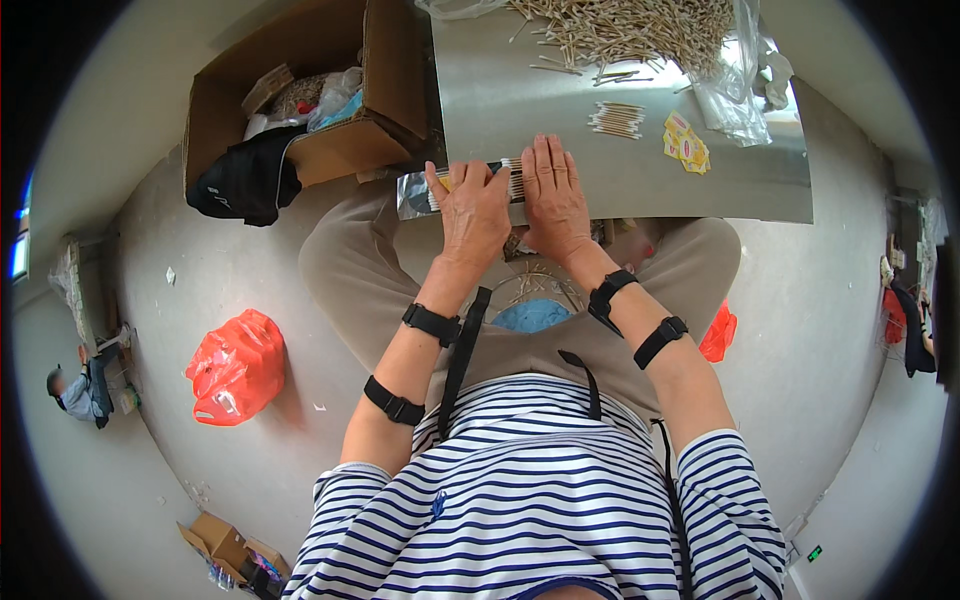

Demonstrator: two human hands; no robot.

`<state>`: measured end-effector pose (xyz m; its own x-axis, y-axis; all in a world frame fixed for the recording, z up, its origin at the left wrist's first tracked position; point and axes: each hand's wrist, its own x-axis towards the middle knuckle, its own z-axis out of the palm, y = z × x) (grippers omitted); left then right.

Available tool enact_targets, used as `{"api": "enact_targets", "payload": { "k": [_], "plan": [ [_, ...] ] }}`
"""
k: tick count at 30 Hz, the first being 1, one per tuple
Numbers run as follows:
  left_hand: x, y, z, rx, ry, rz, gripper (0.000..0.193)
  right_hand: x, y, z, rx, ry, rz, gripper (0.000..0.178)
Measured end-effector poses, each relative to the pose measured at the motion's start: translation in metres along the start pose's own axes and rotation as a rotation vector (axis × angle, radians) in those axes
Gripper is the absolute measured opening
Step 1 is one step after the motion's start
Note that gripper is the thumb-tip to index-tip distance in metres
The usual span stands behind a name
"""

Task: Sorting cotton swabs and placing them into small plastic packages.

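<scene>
My left hand point(472, 208) is bent over a flat clear-and-dark plastic packet point(411, 196) at the near edge of the metal table, its fingers closed on it. A row of cotton swabs point(516, 180) shows between my two hands, running toward the packet. My right hand point(556, 200) lies flat along the right end of that row, fingers stretched out and side by side. How far the swabs reach into the packet is hidden under my left hand. Farther right on the table are a small neat bundle of swabs point(617, 119) and several yellow paper labels point(686, 146).
A big heap of loose swabs point(630, 35) covers the table's point(740, 190) far side, beside clear plastic sheeting point(735, 108). An open cardboard box point(395, 80) with a black cloth point(245, 185) stands at left. Red bags point(238, 368) lie on the floor. A seated person point(82, 395) is far left.
</scene>
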<state>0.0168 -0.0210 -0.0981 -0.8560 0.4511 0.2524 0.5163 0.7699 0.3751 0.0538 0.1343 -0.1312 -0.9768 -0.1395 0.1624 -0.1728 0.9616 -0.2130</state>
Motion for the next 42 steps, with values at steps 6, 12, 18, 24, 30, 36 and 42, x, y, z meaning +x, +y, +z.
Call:
{"api": "enact_targets", "payload": {
  "k": [6,12,18,24,30,36,42],
  "plan": [
    [-0.003,0.001,0.001,0.018,-0.029,0.012,0.035,0.0,0.001,0.003,-0.034,0.025,-0.008,0.115],
    [-0.01,0.001,-0.011,0.018,-0.062,-0.005,0.044,-0.001,0.0,0.001,0.015,0.004,0.002,0.119],
    [-0.003,-0.006,-0.006,0.09,-0.056,0.038,0.057,0.0,-0.002,-0.006,0.092,-0.026,0.015,0.123],
    [-0.009,0.001,-0.005,0.202,-0.136,0.097,0.077,-0.001,0.0,-0.001,0.049,-0.011,0.006,0.121],
    [-0.012,0.009,-0.003,0.102,-0.253,0.046,0.099,-0.002,-0.001,-0.003,0.061,-0.024,0.004,0.115],
    [-0.018,0.011,0.009,0.185,-0.237,0.043,0.107,0.0,-0.008,0.0,0.01,-0.02,0.019,0.115],
    [-0.01,0.0,-0.008,0.1,-0.228,0.011,0.096,-0.001,-0.004,0.005,0.001,-0.011,0.021,0.123]
  ]
}}
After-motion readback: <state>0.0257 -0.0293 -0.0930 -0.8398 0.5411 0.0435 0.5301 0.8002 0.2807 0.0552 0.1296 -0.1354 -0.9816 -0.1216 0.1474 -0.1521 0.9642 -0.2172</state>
